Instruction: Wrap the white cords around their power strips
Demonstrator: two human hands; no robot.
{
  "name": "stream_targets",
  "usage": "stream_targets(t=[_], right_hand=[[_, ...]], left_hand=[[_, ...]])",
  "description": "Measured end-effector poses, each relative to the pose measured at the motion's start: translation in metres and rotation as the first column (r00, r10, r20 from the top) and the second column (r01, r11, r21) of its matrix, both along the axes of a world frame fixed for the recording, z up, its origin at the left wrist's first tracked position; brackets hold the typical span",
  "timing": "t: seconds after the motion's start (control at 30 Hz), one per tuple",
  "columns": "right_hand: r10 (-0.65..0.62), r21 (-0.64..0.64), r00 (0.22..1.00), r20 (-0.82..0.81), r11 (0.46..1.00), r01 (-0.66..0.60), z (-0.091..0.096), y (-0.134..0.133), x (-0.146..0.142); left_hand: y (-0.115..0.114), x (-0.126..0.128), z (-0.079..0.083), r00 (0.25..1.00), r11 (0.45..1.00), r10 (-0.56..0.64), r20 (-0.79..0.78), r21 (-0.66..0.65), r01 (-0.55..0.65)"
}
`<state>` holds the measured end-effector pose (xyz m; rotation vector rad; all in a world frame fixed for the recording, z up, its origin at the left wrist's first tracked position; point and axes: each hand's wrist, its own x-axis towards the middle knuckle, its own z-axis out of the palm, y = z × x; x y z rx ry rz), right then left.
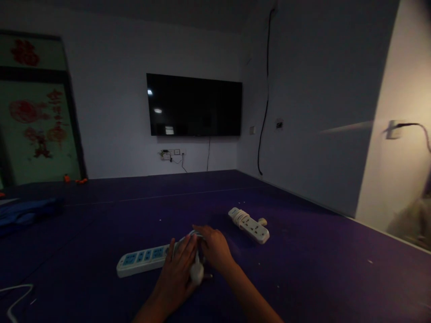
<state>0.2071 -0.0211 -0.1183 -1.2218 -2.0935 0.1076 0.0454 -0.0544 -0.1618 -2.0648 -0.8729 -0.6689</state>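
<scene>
A white power strip (143, 260) with blue sockets lies on the purple floor mat in front of me. My left hand (177, 273) rests on its right end, fingers curled around the white cord and plug (197, 271). My right hand (215, 249) is closed over the coiled cord right beside it, touching the left hand. A second white power strip (251, 225), its cord wrapped around one end, lies a little farther off to the right.
A dark wall-mounted TV (194, 105) hangs ahead above wall outlets (172, 154). A black cable (266, 98) runs down the right wall. Blue fabric (23, 213) lies at the left, a white cord (15, 298) at bottom left.
</scene>
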Motion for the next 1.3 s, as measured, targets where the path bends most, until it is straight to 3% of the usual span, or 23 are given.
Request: stream_targets(t=[0.13, 0.3, 0.57, 0.8, 0.97, 1.2, 1.3], right_hand=[[-0.009, -0.003, 0.978, -0.206, 1.000, 0.008, -0.010, 0.004, -0.003], [0.001, 0.016, 0.849, -0.528, 1.000, 0.009, -0.016, 0.012, -0.003], [-0.064, -0.074, 0.714, -0.698, 0.997, 0.017, -0.024, 0.022, 0.000], [0.062, -0.014, 0.547, -0.835, 0.991, -0.135, -0.024, 0.027, -0.001], [0.053, -0.027, 0.346, -0.937, 0.974, -0.223, -0.021, 0.025, -0.003], [-0.054, -0.007, -0.109, -0.993, 0.921, -0.390, -0.025, 0.035, -0.004], [-0.132, -0.009, -0.245, -0.960, 0.894, -0.448, -0.030, 0.041, -0.002]], left_hand=[[-0.002, 0.001, 0.000, 1.000, 0.999, -0.019, -0.020, -0.032, 0.019], [0.000, -0.005, -0.001, 0.998, 0.996, -0.056, 0.020, -0.070, 0.057], [0.007, -0.013, -0.012, 0.941, 0.969, -0.052, 0.334, -0.210, 0.128], [0.009, -0.015, -0.012, 0.925, 0.957, 0.014, 0.379, -0.273, 0.098], [0.008, -0.015, -0.011, 0.896, 0.948, 0.028, 0.444, -0.296, 0.117], [0.010, -0.014, -0.011, 0.822, 0.899, 0.073, 0.565, -0.394, 0.191], [0.010, -0.014, -0.013, 0.780, 0.874, 0.061, 0.623, -0.410, 0.260]])
